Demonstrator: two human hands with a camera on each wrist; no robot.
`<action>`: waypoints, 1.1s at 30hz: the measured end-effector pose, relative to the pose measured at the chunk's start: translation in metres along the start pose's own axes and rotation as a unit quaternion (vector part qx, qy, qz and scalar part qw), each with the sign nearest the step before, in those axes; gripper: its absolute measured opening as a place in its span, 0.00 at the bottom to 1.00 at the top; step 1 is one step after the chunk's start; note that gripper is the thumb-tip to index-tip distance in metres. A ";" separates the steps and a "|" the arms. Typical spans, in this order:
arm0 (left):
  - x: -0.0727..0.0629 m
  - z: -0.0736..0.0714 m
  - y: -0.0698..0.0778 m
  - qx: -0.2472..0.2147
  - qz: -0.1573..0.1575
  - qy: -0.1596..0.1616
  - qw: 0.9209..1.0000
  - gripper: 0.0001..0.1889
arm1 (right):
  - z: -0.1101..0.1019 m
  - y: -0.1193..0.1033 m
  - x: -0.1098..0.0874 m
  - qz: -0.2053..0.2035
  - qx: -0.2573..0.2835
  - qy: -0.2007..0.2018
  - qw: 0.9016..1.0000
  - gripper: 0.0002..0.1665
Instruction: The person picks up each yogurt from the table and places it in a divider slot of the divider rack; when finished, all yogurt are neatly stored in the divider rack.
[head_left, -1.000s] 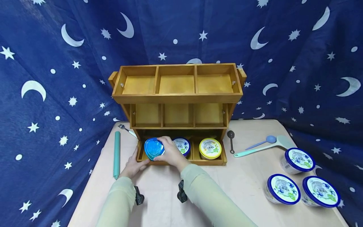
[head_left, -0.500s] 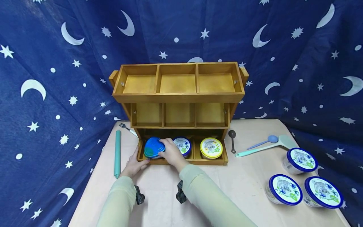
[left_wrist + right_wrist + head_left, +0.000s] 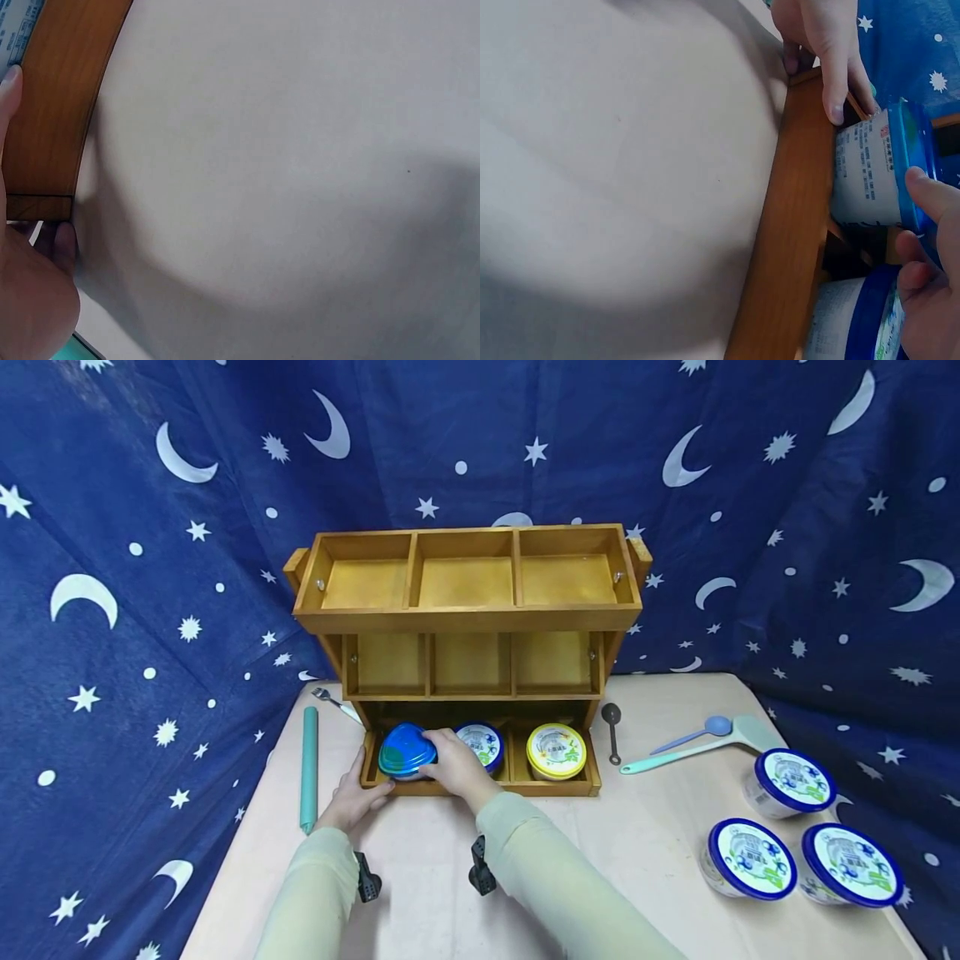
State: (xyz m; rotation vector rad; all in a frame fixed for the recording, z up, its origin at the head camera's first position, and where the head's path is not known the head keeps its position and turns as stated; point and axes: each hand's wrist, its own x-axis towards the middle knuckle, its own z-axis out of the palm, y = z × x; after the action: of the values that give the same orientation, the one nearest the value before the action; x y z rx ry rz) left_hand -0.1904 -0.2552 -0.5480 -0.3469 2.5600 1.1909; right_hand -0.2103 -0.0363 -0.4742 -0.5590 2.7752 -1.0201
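Observation:
A tiered wooden storage box point(image 3: 480, 621) stands at the table's back with its tiers spread. In the left compartment of its bottom tier is a tub with a glossy blue lid point(image 3: 403, 745). My right hand point(image 3: 462, 770) pinches the lid's right edge; the right wrist view shows the thumb on the lid and the tub's printed white side point(image 3: 866, 169) tilted. My left hand point(image 3: 356, 797) grips the bottom tier's front-left corner, thumb over the front wall point(image 3: 56, 97) and fingers around the side. A blue-rimmed tub point(image 3: 482, 745) and a yellow-lidded tub point(image 3: 557, 752) occupy the other compartments.
Left of the box lie a green roll point(image 3: 309, 768) and a fork point(image 3: 335, 702). A dark measuring spoon point(image 3: 612, 731), a blue spoon point(image 3: 693, 734) and a mint turner point(image 3: 697, 750) lie at right. Three blue-lidded tubs point(image 3: 752, 860) stand at the front right.
The blue-lidded tub has tipped in its compartment, so its lid looks flatter and more of its side shows below. My right fingers stay on its edge; my left hand keeps its place.

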 end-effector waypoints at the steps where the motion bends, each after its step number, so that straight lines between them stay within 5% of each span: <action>1: 0.000 0.000 0.000 0.000 0.000 -0.002 1.000 0.56 | -0.002 0.001 -0.001 0.002 0.003 -0.004 1.000 0.35; 12: -0.002 -0.001 0.002 0.006 -0.002 -0.005 1.000 0.55 | -0.034 0.017 -0.011 -0.004 0.034 0.000 0.999 0.39; 24: -0.004 0.000 -0.001 0.004 0.008 -0.004 1.000 0.54 | -0.085 0.045 -0.043 -0.048 0.038 -0.011 0.998 0.38; 33: -0.003 0.001 -0.003 0.001 0.012 -0.006 1.000 0.56 | -0.121 0.068 -0.073 -0.054 -0.007 -0.016 0.998 0.39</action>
State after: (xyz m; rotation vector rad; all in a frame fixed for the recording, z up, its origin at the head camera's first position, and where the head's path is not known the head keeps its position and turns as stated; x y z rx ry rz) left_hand -0.1865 -0.2559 -0.5497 -0.3088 2.5618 1.1938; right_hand -0.1926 0.1119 -0.4261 -0.7294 2.7524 -1.0028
